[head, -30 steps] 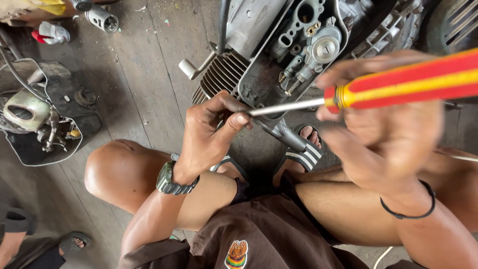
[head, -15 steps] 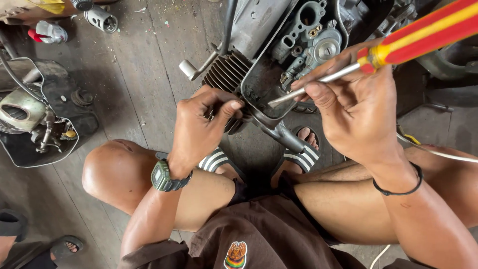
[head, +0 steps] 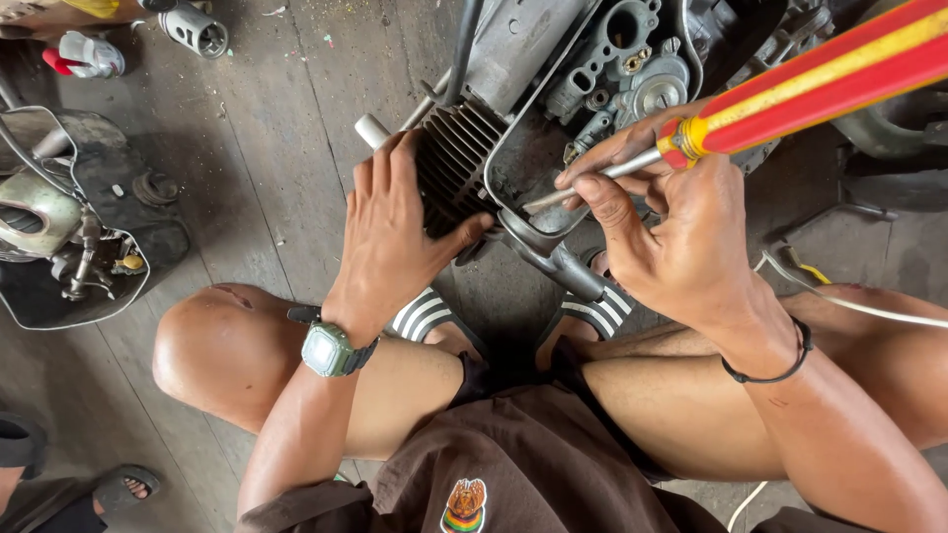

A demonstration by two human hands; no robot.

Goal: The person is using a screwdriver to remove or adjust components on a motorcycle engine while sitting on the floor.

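Note:
A small grey engine [head: 553,89] with a finned cylinder [head: 456,163] lies on the wooden floor in front of my knees. My left hand [head: 395,232] rests flat on the fins, thumb hooked at the casing's lower edge; a green watch is on that wrist. My right hand [head: 671,227] grips a screwdriver [head: 790,94] with a red and yellow handle. Its metal shaft points down-left, the tip inside the open crankcase near the rim. A black band circles my right wrist.
A black tray [head: 59,296] with a carburettor and small parts sits at the left. A red and white part [head: 84,54] and a grey cylinder part [head: 195,30] lie at the top left. A white cable [head: 869,306] crosses my right leg. Someone's sandalled foot [head: 123,484] shows at the bottom left.
My left hand has let go of the screwdriver's tip and spread flat over the fins. My right hand has brought the screwdriver down, its tip now inside the open casing.

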